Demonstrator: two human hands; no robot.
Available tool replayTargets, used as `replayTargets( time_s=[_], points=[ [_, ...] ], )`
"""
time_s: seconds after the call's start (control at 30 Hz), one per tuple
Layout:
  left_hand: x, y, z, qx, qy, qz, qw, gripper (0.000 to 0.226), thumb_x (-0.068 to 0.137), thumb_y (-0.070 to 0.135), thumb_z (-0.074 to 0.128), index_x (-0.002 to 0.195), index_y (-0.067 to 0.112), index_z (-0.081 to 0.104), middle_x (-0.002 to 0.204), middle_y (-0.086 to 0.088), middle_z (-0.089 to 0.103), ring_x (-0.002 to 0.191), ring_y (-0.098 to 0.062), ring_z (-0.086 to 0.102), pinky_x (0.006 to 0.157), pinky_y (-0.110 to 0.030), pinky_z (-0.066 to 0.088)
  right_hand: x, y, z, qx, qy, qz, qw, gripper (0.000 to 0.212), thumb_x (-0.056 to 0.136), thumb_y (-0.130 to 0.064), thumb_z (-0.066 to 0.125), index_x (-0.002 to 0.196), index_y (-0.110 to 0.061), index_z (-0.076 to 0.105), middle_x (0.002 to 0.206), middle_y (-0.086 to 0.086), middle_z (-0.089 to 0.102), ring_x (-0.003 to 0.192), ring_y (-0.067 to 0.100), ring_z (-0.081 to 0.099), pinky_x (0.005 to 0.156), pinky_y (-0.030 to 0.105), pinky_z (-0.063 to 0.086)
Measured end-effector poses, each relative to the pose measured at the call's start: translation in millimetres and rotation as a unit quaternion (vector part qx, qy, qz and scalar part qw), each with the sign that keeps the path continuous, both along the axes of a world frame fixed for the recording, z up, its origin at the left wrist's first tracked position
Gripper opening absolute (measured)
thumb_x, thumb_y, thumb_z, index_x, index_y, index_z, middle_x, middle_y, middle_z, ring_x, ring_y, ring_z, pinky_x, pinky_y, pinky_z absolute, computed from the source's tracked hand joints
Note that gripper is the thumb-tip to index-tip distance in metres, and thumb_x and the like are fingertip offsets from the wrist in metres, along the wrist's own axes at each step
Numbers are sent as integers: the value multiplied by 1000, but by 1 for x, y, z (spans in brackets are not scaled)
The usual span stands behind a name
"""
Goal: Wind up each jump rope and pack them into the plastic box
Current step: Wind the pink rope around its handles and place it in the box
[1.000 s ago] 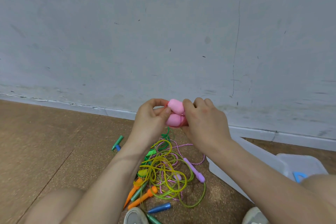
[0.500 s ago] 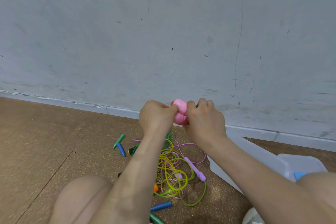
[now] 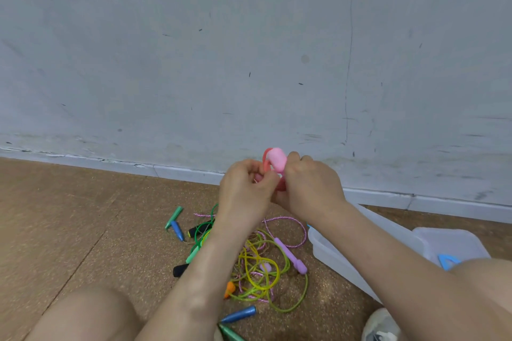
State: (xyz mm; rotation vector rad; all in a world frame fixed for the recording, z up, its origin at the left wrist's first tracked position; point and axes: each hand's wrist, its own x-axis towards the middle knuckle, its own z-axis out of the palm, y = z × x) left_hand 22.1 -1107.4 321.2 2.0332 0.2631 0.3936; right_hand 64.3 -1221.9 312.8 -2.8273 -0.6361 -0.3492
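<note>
My left hand (image 3: 246, 188) and my right hand (image 3: 310, 185) are raised together above the floor, both gripping a pink jump rope (image 3: 278, 159). Its pink handle end sticks up between my thumbs, with a red cord loop beside it. Below my hands lies a tangle of loose ropes (image 3: 263, 271) in yellow-green, pink and green, with a purple handle (image 3: 291, 256) among them. The translucent plastic box (image 3: 340, 260) stands on the floor at the right, partly hidden by my right forearm.
Green and blue handles (image 3: 175, 223) lie left of the tangle, black foam handles (image 3: 181, 270) and an orange one (image 3: 230, 288) near my left forearm. Another blue handle (image 3: 239, 314) lies near my knee. A grey wall (image 3: 249, 50) rises just behind. Cork floor (image 3: 69, 216) extends left.
My hands have turned the pink handles: earlier two pink ends showed side by side, now one stands up with a red cord loop beside it. My left knee has risen into view.
</note>
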Motion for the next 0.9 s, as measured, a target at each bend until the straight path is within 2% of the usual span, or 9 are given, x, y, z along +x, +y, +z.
replayTargets(
  time_s=[0.07,0.1,0.2,0.33,0.47,0.6,0.7,0.77,0.9],
  points=[
    [3,-3,11,191,17,26,981,38,87,38,55,61,10,51,59,-2,52,64,-27,47,57,-36,37,-4,2,2,0,-11,-20,1000,47,82,-52,57,104,-12,44,98,7,59,90,29,62,60,31,32],
    [3,-2,17,231,21,29,972,44,88,41,52,57,11,45,57,-5,48,65,-31,45,56,-36,35,-7,3,4,-2,-12,-19,1000,48,81,-53,57,103,-12,44,98,6,60,91,29,62,60,31,32],
    [6,4,25,214,44,3,976,52,87,43,55,50,12,37,48,-5,38,63,-34,44,51,-34,28,-10,4,3,-12,12,-12,1000,51,83,-56,57,105,-12,43,93,5,60,89,29,64,60,33,34],
    [-11,-8,16,240,-44,-49,968,52,85,43,51,49,11,31,50,-3,33,59,-27,41,52,-35,24,-3,4,-3,-18,5,-1,1000,32,87,-38,42,112,-17,42,74,-1,31,80,32,62,55,33,30],
    [-26,2,-1,183,-90,-93,975,42,80,37,51,54,6,41,56,-3,36,58,-20,40,54,-36,29,-8,-1,2,0,64,57,996,24,88,-28,46,90,-18,25,87,8,47,84,33,57,63,33,35],
    [-36,-4,1,209,-120,-101,965,41,85,35,50,52,16,33,57,3,31,56,-10,37,52,-26,21,0,-1,-8,31,123,33,991,19,77,-31,53,83,-17,40,84,8,58,83,35,60,61,31,35],
    [-49,-6,-2,270,-152,-138,941,39,85,27,51,54,25,27,59,9,26,55,-7,30,54,-22,17,-3,-1,-12,36,146,37,988,10,76,-23,52,78,-18,43,83,8,61,81,36,58,62,32,36],
    [-53,-4,-5,241,-155,-134,949,41,86,27,52,54,26,26,59,8,27,56,-6,31,53,-23,19,-7,-2,-7,23,152,33,988,9,78,-23,53,80,-17,46,89,10,64,83,35,58,63,32,37],
    [-41,-9,-10,3,-81,-26,996,43,89,38,57,55,13,48,58,4,45,58,-10,42,56,-28,32,-2,-10,9,99,199,10,975,33,72,-53,53,88,-24,55,85,0,67,81,24,63,64,31,49]
  ],
)
